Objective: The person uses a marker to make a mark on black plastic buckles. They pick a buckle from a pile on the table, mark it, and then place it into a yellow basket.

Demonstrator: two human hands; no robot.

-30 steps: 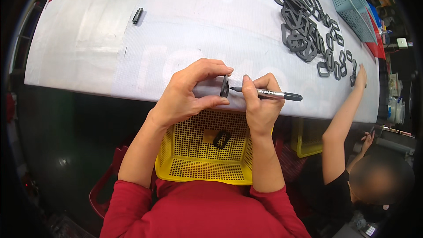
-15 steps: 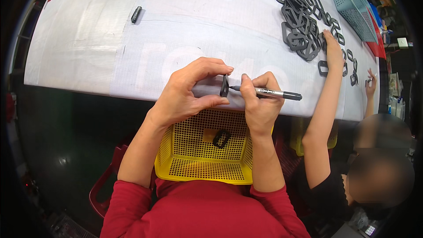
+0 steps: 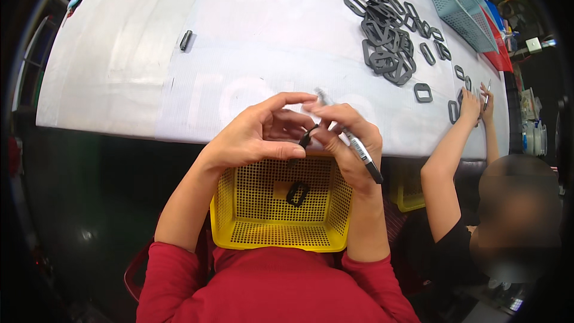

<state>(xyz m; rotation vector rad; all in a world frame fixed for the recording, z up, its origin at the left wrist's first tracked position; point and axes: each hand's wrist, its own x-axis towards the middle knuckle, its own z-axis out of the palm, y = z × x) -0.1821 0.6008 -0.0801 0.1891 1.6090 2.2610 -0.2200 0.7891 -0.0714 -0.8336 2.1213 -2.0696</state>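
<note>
Above a yellow perforated basket (image 3: 239, 241), both my hands meet at a small black oblong plastic ring (image 3: 307, 138). My left hand (image 3: 254, 128) curls around it, the thumb tip against its lower end. The thumb and fingertips of my right hand (image 3: 353, 143) touch its upper end. That same right hand grips a silver marker pen (image 3: 357, 145), slanted so its black end points down and right; its other end is blurred. Fingers partly hide the ring. Another black ring (image 3: 297, 194) lies in the basket.
A pile of black rings (image 3: 385, 42) lies on the white-covered table (image 3: 239, 42). The pen cap (image 3: 186, 40) rests left. At right, a co-worker's hands (image 3: 472, 104) work beside loose rings and a pen. A blue-green basket (image 3: 460, 6) stands beyond.
My right hand has swung the marker away from the ring and brought its fingertips to it. The ring has tilted and moved slightly down. The co-worker's reaching hand has drawn back from the pile.
</note>
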